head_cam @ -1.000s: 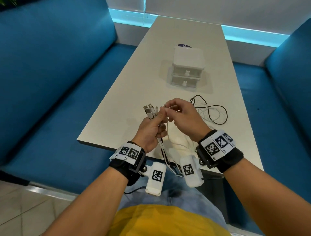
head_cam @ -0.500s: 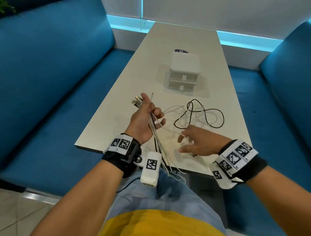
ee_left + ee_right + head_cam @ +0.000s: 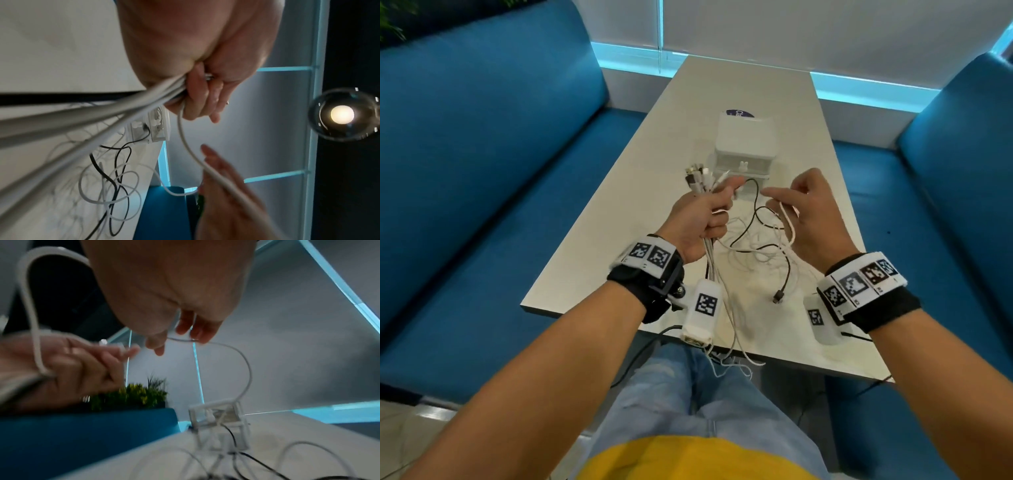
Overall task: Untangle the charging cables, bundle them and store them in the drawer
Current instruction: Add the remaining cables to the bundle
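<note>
The bunch of white cables [image 3: 710, 253] sits gripped in the left hand [image 3: 700, 219], connector ends [image 3: 697, 178] fanned toward the far left. The right hand [image 3: 813, 210] pinches one white cable [image 3: 789, 222] (loosely). A black cable [image 3: 763, 240] loops on the table [image 3: 633, 192], near the drawer unit [image 3: 746, 144].

Even bright daylight in the head view, cyan glow strip [image 3: 873, 90] at 12 o'clock, wide-angle bowing at edges, dimmer motion-blurred wrist views, flaring round lamp [image 3: 342, 114] at 3 o'clock, near cables [image 3: 61, 123] defocused.
</note>
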Demonstrator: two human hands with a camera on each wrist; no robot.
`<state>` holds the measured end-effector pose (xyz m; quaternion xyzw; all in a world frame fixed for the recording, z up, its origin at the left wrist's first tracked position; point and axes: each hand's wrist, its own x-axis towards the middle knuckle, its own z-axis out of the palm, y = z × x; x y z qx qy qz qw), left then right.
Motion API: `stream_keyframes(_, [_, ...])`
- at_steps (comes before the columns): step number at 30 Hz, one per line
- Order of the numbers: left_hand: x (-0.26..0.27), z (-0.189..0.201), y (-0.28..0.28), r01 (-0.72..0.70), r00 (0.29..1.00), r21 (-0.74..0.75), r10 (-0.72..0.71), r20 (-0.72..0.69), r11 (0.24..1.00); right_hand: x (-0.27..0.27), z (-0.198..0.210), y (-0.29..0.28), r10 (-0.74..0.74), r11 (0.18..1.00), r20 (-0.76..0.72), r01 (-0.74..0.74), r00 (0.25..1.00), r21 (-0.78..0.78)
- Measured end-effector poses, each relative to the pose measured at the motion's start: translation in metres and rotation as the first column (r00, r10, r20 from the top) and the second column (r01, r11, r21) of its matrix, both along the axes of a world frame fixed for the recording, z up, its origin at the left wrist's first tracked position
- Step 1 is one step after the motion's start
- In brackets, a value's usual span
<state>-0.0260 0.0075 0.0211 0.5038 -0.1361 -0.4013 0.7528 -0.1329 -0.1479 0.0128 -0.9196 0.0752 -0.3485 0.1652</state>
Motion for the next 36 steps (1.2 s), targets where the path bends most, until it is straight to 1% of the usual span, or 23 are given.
stream_keyframes(1, [-0.003, 0.001, -0.007, 0.007, 0.999, 0.028, -0.008, 0.045, 1.000, -0.001, 0.008, 0.003, 0.055, 0.992, 0.034, -0.059, 0.998, 0.108])
stream_keyframes(2, [-0.007, 0.002, -0.014, 0.018, 0.995, 0.056, -0.023, 0.093, 0.998, -0.002, 0.015, 0.006, 0.092, 0.979, 0.065, -0.102, 0.994, 0.178])
stream_keyframes(5, [-0.017, 0.003, -0.032, 0.089, 0.975, 0.153, -0.118, 0.190, 0.984, -0.007, 0.032, 0.012, 0.159, 0.953, 0.155, -0.193, 0.975, 0.234])
stream_keyframes(7, [-0.019, -0.001, -0.037, 0.131, 0.969, 0.193, -0.167, 0.181, 0.972, -0.011, 0.043, 0.015, 0.175, 0.946, 0.199, -0.221, 0.964, 0.239])
stream_keyframes(9, [-0.016, -0.006, -0.038, 0.132, 0.967, 0.207, -0.172, 0.188, 0.969, -0.016, 0.051, 0.017, 0.165, 0.953, 0.256, -0.221, 0.953, 0.209])
stream_keyframes(12, [-0.013, -0.013, -0.037, 0.117, 0.932, 0.258, -0.196, 0.304, 0.959, -0.020, 0.048, 0.019, 0.156, 0.943, 0.326, -0.239, 0.932, 0.234])
stream_keyframes(14, [-0.013, -0.012, -0.038, 0.074, 0.929, 0.277, -0.167, 0.329, 0.958, -0.020, 0.038, 0.019, 0.107, 0.915, 0.340, -0.226, 0.934, 0.333])
stream_keyframes(16, [-0.013, -0.013, -0.039, 0.011, 0.936, 0.287, -0.111, 0.334, 0.958, -0.022, 0.027, 0.020, 0.054, 0.847, 0.371, -0.239, 0.927, 0.475])
stream_keyframes(17, [-0.011, -0.014, -0.039, -0.020, 0.936, 0.301, -0.088, 0.341, 0.954, -0.024, 0.024, 0.021, 0.036, 0.817, 0.397, -0.256, 0.917, 0.516])
stream_keyframes(19, [-0.004, -0.023, -0.039, -0.052, 0.942, 0.344, -0.068, 0.330, 0.938, -0.025, 0.023, 0.027, 0.036, 0.795, 0.436, -0.290, 0.899, 0.532])
stream_keyframes(22, [-0.004, -0.032, -0.039, 0.010, 0.927, 0.487, -0.190, 0.322, 0.874, -0.026, 0.027, 0.038, 0.103, 0.826, 0.446, -0.326, 0.889, 0.460])
stream_keyframes(23, [-0.006, -0.034, -0.040, 0.008, 0.928, 0.525, -0.203, 0.314, 0.851, -0.027, 0.027, 0.039, 0.123, 0.854, 0.430, -0.316, 0.895, 0.413])
stream_keyframes(24, [-0.008, -0.036, -0.041, -0.015, 0.936, 0.531, -0.175, 0.305, 0.847, -0.029, 0.026, 0.038, 0.128, 0.890, 0.399, -0.283, 0.908, 0.358])
stream_keyframes(25, [-0.009, -0.037, -0.043, -0.057, 0.945, 0.511, -0.118, 0.304, 0.858, -0.030, 0.025, 0.033, 0.114, 0.917, 0.358, -0.237, 0.927, 0.321])
stream_keyframes(26, [-0.009, -0.037, -0.044, -0.104, 0.951, 0.477, -0.053, 0.303, 0.873, -0.030, 0.023, 0.026, 0.089, 0.925, 0.297, -0.189, 0.951, 0.329])
stream_keyframes(27, [-0.009, -0.036, -0.044, -0.143, 0.953, 0.445, 0.001, 0.304, 0.884, -0.030, 0.020, 0.017, 0.055, 0.914, 0.207, -0.133, 0.977, 0.383])
stream_keyframes(29, [-0.011, -0.030, -0.042, -0.159, 0.957, 0.385, 0.046, 0.288, 0.909, -0.028, 0.011, 0.004, 0.024, 0.850, -0.064, 0.013, 0.998, 0.527])
stream_keyframes(30, [-0.013, -0.024, -0.041, -0.135, 0.961, 0.346, 0.037, 0.275, 0.928, -0.027, 0.004, 0.000, 0.045, 0.835, -0.225, 0.087, 0.973, 0.544])
stream_keyframes(31, [-0.015, -0.017, -0.040, -0.100, 0.962, 0.311, 0.013, 0.271, 0.945, -0.026, -0.006, -0.002, 0.089, 0.848, -0.381, 0.130, 0.920, 0.513])
stream_keyframes(32, [-0.018, -0.010, -0.038, -0.058, 0.963, 0.277, -0.019, 0.269, 0.959, -0.024, -0.017, -0.002, 0.141, 0.872, -0.501, 0.133, 0.854, 0.472])
stream_keyframes(33, [-0.021, -0.003, -0.036, -0.016, 0.962, 0.241, -0.051, 0.267, 0.971, -0.020, -0.028, -0.001, 0.167, 0.893, -0.557, 0.114, 0.813, 0.435])
stream_keyframes(34, [-0.023, 0.002, -0.033, 0.027, 0.962, 0.203, -0.081, 0.261, 0.979, -0.017, -0.037, -0.001, 0.172, 0.896, -0.553, 0.104, 0.815, 0.431])
stream_keyframes(36, [-0.023, 0.006, -0.028, 0.105, 0.958, 0.135, -0.137, 0.253, 0.985, -0.011, -0.045, -0.007, 0.125, 0.886, -0.499, 0.130, 0.857, 0.445])
